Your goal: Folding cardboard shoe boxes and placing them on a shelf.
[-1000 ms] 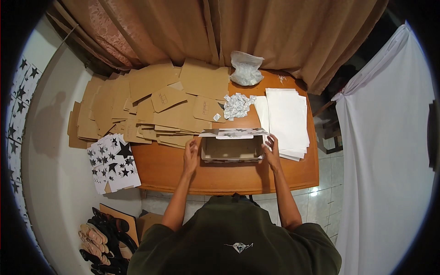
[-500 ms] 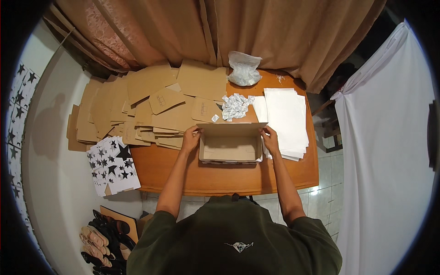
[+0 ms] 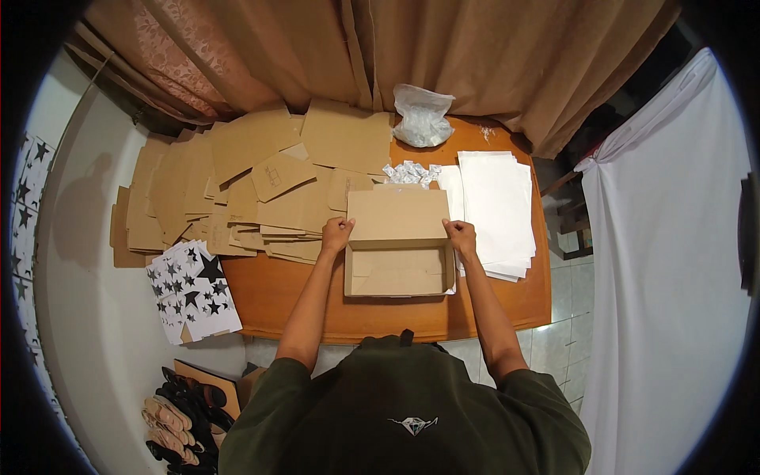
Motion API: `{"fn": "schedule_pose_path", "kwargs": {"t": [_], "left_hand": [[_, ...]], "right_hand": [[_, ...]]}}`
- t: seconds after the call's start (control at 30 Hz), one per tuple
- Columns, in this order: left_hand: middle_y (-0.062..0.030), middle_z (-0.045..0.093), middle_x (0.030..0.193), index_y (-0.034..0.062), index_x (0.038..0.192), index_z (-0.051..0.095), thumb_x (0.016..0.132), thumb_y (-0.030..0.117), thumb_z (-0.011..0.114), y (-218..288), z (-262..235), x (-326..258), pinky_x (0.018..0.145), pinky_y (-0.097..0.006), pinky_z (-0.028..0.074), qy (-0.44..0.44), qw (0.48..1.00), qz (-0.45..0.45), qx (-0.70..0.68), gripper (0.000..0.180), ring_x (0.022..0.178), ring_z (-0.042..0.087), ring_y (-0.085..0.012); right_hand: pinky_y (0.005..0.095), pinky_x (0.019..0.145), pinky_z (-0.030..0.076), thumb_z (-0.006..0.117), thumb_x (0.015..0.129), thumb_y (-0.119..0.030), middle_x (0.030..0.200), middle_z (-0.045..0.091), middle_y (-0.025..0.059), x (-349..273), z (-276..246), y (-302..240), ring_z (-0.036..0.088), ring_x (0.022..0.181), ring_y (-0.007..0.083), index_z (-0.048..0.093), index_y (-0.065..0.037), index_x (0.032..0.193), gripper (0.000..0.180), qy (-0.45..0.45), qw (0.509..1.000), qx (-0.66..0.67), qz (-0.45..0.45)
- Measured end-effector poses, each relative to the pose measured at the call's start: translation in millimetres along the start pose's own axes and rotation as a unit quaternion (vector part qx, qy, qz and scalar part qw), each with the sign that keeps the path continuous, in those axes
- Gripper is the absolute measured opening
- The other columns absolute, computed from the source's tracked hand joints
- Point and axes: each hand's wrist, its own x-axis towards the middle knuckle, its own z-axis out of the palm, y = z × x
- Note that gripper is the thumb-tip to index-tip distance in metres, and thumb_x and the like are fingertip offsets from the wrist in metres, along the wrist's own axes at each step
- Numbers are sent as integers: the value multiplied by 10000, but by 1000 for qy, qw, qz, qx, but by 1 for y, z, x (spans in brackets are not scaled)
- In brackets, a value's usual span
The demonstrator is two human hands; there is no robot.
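A brown cardboard box (image 3: 400, 273) sits near the front edge of the wooden table, open toward me and with nothing visible inside. Its hinged lid (image 3: 398, 215) leans back, showing its plain inner face. My left hand (image 3: 338, 235) is closed on the box at the left end of the lid fold. At the opposite end, my right hand (image 3: 461, 237) pinches the right side of the box. Behind the lid, partly covered by it, lies a heap of small white sachets (image 3: 412, 172).
Flattened cardboard pieces (image 3: 269, 134) are piled on the left of the table (image 3: 507, 305). White paper sheets (image 3: 497, 210) lie stacked to the right, and a clear plastic bag (image 3: 423, 119) stands behind. Star-patterned sheets (image 3: 192, 293) overhang the left edge; shoes (image 3: 170, 427) rest below.
The lid has swung back, so its inner face shows and it covers part of the sachet heap. The box's front edge sits slightly nearer me. Both hands keep their hold.
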Motion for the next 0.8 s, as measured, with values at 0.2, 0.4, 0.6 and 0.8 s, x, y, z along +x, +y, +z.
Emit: {"fn": "schedule_pose_path", "kwargs": {"t": [0.2,0.4,0.6,0.8], "left_hand": [[-147,702,758,-20,818,702,910,347,724,-11,7,8,737,-369,526,-40,995,-87,-17,378,727,661,-222],[-35,661,871,22,1034,676,1008,305,654,-8,-6,-19,745,-288,497,3,988,-25,-153,284,800,593,-117],[-76,668,1059,18,1208,589,1031,221,629,-48,-23,-89,828,-283,524,7,953,31,-301,273,928,643,-152],[-124,625,1260,17,1335,558,987,211,683,-18,-28,-161,990,-343,514,-52,953,34,-296,417,1201,598,-211]], "right_hand": [[284,586,417,759,915,-392,661,599,-2,4,5,2,486,632,98,717,6,762,429,-11,999,8,51],[305,706,488,688,969,-338,948,654,60,-20,-7,2,576,807,137,651,-15,1143,368,-13,983,177,50],[319,839,516,641,1015,-259,1181,639,103,-84,-43,31,601,953,155,550,-57,1318,376,-66,969,236,11],[282,832,516,631,1022,-230,1273,624,127,-119,-47,43,588,991,143,545,-71,1395,415,-123,966,206,-93]]}}
